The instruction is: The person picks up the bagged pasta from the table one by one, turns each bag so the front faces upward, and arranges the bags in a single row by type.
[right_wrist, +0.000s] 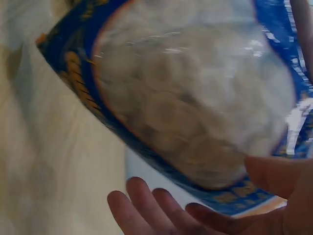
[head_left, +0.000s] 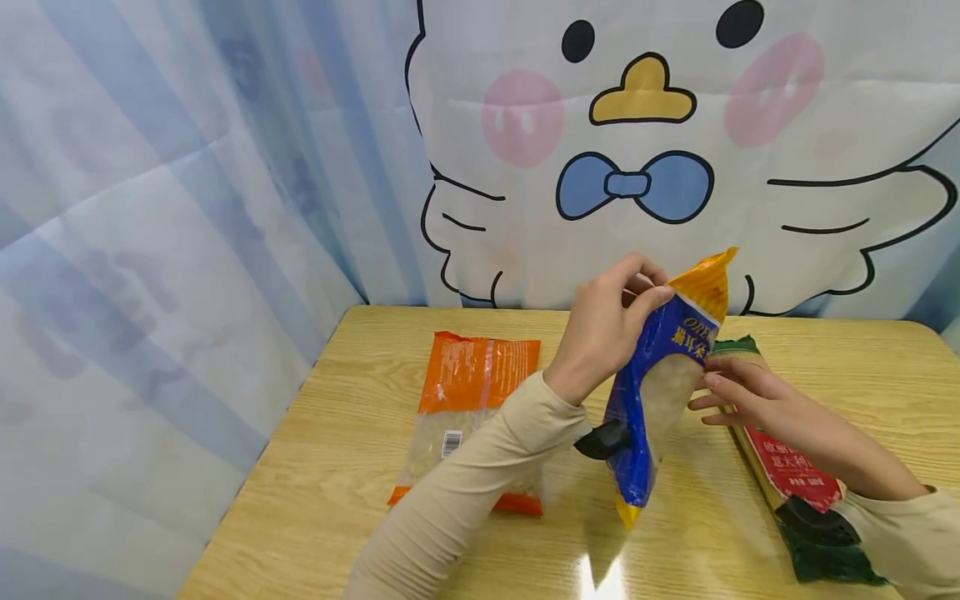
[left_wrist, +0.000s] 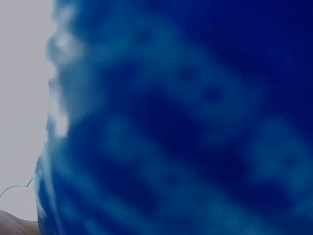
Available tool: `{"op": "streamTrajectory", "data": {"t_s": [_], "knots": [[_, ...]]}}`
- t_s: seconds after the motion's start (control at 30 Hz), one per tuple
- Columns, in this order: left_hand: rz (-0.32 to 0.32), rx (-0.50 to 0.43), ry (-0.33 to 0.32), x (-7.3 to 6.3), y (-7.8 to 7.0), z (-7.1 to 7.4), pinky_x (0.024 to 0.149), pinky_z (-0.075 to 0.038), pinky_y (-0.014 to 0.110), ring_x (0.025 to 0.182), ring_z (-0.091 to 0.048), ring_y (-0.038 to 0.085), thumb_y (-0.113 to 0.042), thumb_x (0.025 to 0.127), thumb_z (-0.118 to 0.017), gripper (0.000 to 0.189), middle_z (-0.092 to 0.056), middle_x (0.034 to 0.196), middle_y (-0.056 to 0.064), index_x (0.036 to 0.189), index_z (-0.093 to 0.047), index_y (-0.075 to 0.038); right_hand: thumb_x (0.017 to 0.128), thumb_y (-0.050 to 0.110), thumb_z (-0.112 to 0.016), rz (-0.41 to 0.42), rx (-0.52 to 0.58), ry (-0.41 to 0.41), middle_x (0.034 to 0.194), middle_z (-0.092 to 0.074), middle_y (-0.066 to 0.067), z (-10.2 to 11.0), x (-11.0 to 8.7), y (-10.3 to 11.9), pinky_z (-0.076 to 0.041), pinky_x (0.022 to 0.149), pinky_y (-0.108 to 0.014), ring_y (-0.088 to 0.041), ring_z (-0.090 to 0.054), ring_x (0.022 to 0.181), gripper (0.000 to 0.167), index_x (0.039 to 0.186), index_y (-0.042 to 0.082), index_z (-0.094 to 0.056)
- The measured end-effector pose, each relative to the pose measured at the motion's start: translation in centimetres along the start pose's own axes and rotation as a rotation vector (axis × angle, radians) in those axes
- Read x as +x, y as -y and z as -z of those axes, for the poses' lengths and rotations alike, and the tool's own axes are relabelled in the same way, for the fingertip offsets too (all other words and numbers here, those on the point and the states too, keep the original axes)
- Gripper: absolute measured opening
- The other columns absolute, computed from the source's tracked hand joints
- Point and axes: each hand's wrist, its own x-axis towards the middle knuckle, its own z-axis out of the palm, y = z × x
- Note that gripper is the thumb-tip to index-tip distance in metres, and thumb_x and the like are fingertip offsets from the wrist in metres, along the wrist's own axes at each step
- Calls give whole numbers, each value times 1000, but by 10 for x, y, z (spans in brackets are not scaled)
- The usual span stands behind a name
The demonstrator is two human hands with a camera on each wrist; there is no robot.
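A blue pasta bag (head_left: 671, 392) with yellow ends and a clear window hangs tilted above the table. My left hand (head_left: 603, 325) pinches it near the upper yellow end, thumb in front. Pale round pasta pieces show through the window of the bag (right_wrist: 166, 103) in the right wrist view. Beside the bag's right edge is my right hand (head_left: 772, 408), fingers spread and loosely bent. In the right wrist view, that hand's thumb (right_wrist: 271, 174) overlaps the lower edge of the bag. Blue plastic (left_wrist: 186, 122) fills most of the left wrist view, blurred.
An orange and clear bag (head_left: 468, 375) lies flat on the wooden table (head_left: 315, 467) to the left, partly covered by my left sleeve. A long red and green pasta packet (head_left: 798, 471) lies at the right under my right arm. A printed curtain (head_left: 630, 267) hangs behind.
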Motion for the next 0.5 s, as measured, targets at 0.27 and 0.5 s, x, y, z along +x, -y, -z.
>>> {"op": "streamTrajectory", "data": {"t_s": [0.27,0.5], "knots": [[22,-124,-38,3,-1,4,66,-50,13,75,-62,4,-19,101,-59,7,-70,95,6,100,-60,-13,111,29,-21,65,294,79,129,-60,13,-15,13,-24,-57,91,-30,-6,-64,113,47,153,7,-25],[22,-157,-50,2,-2,6,67,-51,13,75,-63,2,-18,100,-60,8,-70,95,7,99,-61,-11,112,22,-22,160,403,141,138,-53,16,-22,15,-33,-55,93,-27,-5,-60,119,46,157,16,-21]]}}
